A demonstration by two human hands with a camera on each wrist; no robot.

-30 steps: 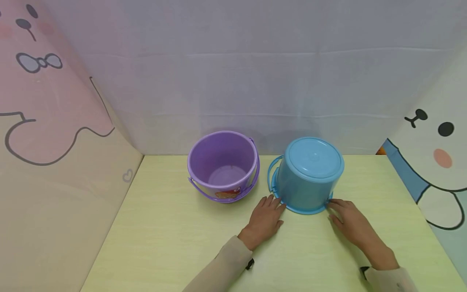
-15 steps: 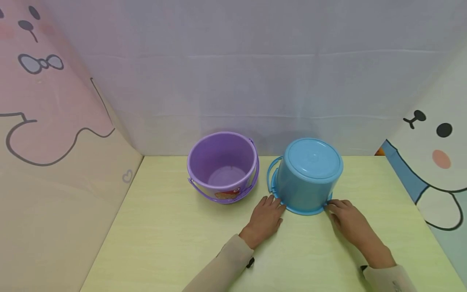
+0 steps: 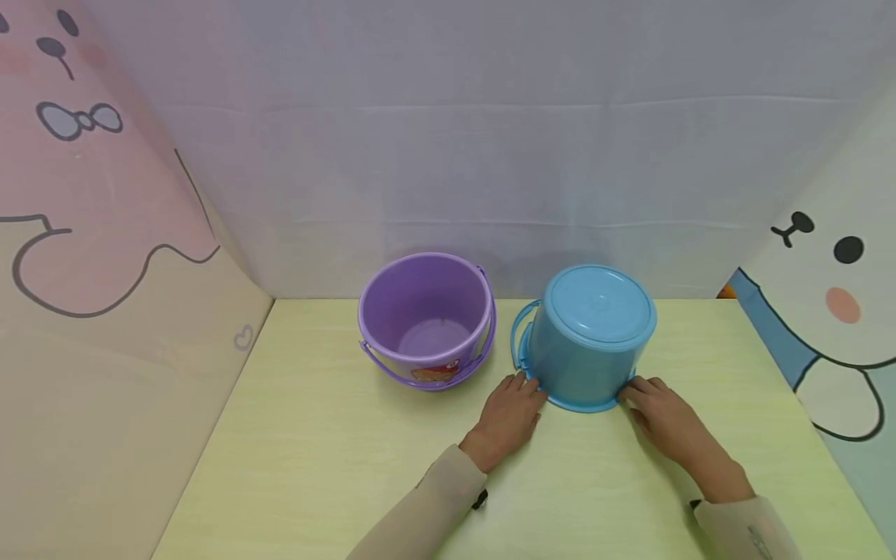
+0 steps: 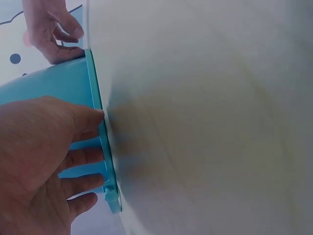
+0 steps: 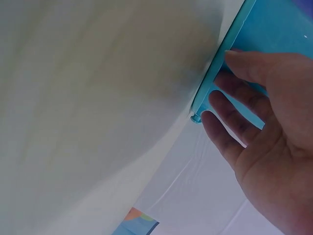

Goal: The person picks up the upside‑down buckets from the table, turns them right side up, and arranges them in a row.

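Observation:
A light-blue plastic bucket [image 3: 584, 350] stands upside down on the table, its base facing up and its rim on the tabletop. The bucket's handle loops out to its left. My left hand [image 3: 509, 414] lies at the front left of the bucket's rim, fingertips touching it. In the left wrist view, the thumb and loosely bent fingers [image 4: 82, 156] meet that rim from the bucket's side. At the front right, my right hand [image 3: 668, 424] touches the rim with its fingertips. The right wrist view shows its fingers [image 5: 234, 115] spread and slightly bent along the rim.
To the left, a purple bucket [image 3: 425, 307] stands upright with its handle hanging down at the front. The pale yellow table [image 3: 301, 467] meets a white cloth wall [image 3: 490, 155] at the back. Cartoon-printed cloths hang on both sides.
My right hand has moved slightly left and in against the rim. The left hand keeps its place at the rim, and the blue bucket has barely shifted.

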